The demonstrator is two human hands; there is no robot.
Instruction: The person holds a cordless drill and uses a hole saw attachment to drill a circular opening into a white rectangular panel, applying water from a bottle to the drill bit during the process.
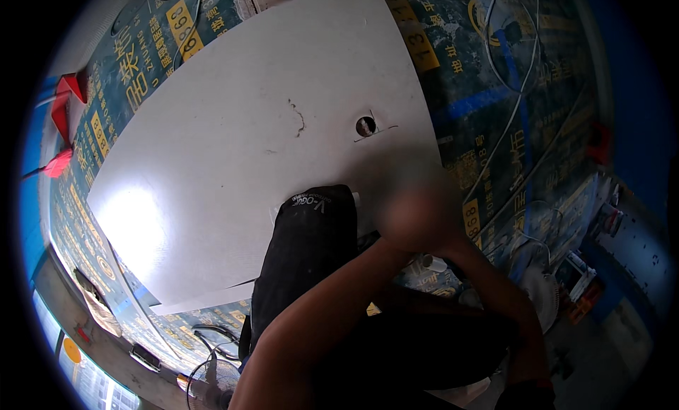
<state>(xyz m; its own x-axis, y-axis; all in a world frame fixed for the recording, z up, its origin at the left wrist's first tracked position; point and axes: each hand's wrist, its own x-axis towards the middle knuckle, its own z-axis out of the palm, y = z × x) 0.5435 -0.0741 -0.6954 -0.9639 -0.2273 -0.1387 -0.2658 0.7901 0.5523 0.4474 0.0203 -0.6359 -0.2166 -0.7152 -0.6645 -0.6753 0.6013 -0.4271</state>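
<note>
A large pale board (233, 134) lies on the floor in front of me. Toward its right side is a round hole (365, 126) with dark lines marked around it. My left hand (402, 223) and my right hand (435, 233) come together over the board's near right part, beside my black-trousered knee (315, 219). Both are smeared by a dark blur, so their fingers cannot be made out, nor whether they hold anything. A thin, dark, crooked mark (297, 119) runs across the middle of the board.
Printed dark green sheeting (460, 141) covers the floor around the board. Loose cables (506, 138) trail over it at the right. A fan (541, 297) stands at lower right, another fan (212, 382) at lower left. A red object (65, 106) lies at the left edge.
</note>
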